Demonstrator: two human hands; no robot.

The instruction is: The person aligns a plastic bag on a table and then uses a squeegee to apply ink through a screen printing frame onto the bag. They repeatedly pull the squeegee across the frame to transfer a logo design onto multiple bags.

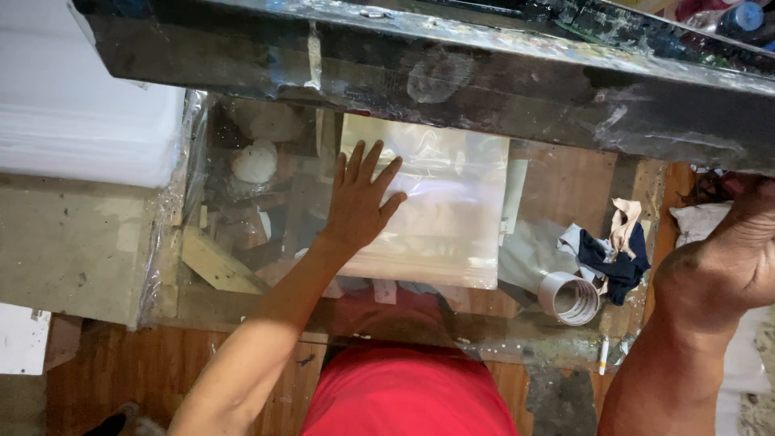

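The left hand (359, 200) lies flat, fingers spread wide and gripping nothing, palm down on the left edge of a clear, glossy rectangular plastic sheet (444, 210) that rests on a glass-topped work surface (242, 202); the sheet stretches away to the right of that hand, its longer sides running roughly away from the person toward a dark, paint-spattered frame bar (452, 73) that crosses the top of the view; the left hand is plainly the nearer one, being in contact with the sheet, while the right hand (747, 242) sits well apart at the far right edge, up by the dark bar, and whether it is closed on anything cannot be told, since its fingers are out of sight; between the sheet and the right arm lie a white roll of tape (569, 297) and a crumpled bundle of dark blue and pale rags (613, 250); a stack of white foam sheets (73, 113) sits at the far left; wooden offcuts (214, 262) show beneath the glass.
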